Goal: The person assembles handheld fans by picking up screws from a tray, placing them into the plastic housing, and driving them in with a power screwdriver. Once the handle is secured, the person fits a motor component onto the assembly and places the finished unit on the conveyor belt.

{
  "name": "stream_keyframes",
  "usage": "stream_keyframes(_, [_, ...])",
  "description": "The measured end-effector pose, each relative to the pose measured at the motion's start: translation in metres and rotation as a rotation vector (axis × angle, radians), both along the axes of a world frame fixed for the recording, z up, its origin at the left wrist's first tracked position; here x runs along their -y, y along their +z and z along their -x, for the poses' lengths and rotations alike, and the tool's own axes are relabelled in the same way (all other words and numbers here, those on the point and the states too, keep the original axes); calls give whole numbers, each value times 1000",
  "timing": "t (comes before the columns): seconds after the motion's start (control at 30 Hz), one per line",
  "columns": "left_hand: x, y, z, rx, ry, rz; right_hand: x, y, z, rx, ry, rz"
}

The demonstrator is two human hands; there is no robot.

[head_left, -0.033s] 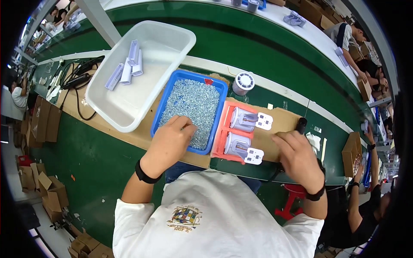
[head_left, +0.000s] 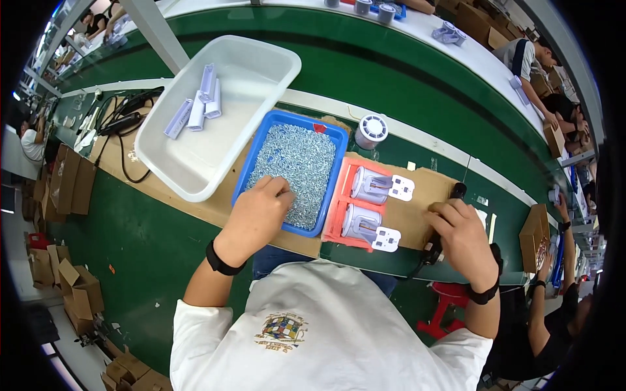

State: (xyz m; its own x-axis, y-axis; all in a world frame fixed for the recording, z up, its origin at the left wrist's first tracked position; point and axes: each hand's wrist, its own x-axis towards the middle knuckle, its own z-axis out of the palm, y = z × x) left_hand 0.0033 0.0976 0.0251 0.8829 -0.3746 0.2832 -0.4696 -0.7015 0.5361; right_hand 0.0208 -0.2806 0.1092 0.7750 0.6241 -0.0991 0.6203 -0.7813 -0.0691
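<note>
My left hand point(head_left: 259, 210) reaches over the near end of a blue tray point(head_left: 237, 186) filled with small silvery screws point(head_left: 293, 156). Its fingers are pinched together among the screws, the tips partly hidden. Right of the tray, a red fixture point(head_left: 332, 225) holds two pale lilac round housings point(head_left: 370, 184), point(head_left: 360, 220), each with a white plate point(head_left: 402, 188), point(head_left: 386, 239) sticking out to the right. My right hand point(head_left: 462, 238) has its fingers curled over a black electric screwdriver point(head_left: 432, 253) lying on the table, covering its middle.
Left of the tray stands a translucent white bin point(head_left: 195, 186) with several lilac parts point(head_left: 207, 81). A round lilac part with a vented top point(head_left: 372, 130) stands behind the fixture. Cardboard point(head_left: 407, 221) covers part of the green table. Other people work across and to the right.
My right hand has shifted slightly right and curled over the screwdriver, whose lower body now shows more. My left hand stays among the screws, fingers moving slightly. The whole view has shifted a little.
</note>
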Motion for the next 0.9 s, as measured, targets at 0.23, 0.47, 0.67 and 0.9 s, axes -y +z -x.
stream_keyframes(0.23, [-6,-8,-12,39,-42,-288,76,-47,-11,142,199,57])
stream_keyframes(0.47, [1,2,-15,110,20,213,88,-59,3,266,93,-1051])
stream_keyframes(0.67, [29,11,-14,97,-145,438,46,23,37,403,70,-1787])
stream_keyframes(0.9, [48,-5,-1,-30,-133,588,33,76,65,180,366,-1985])
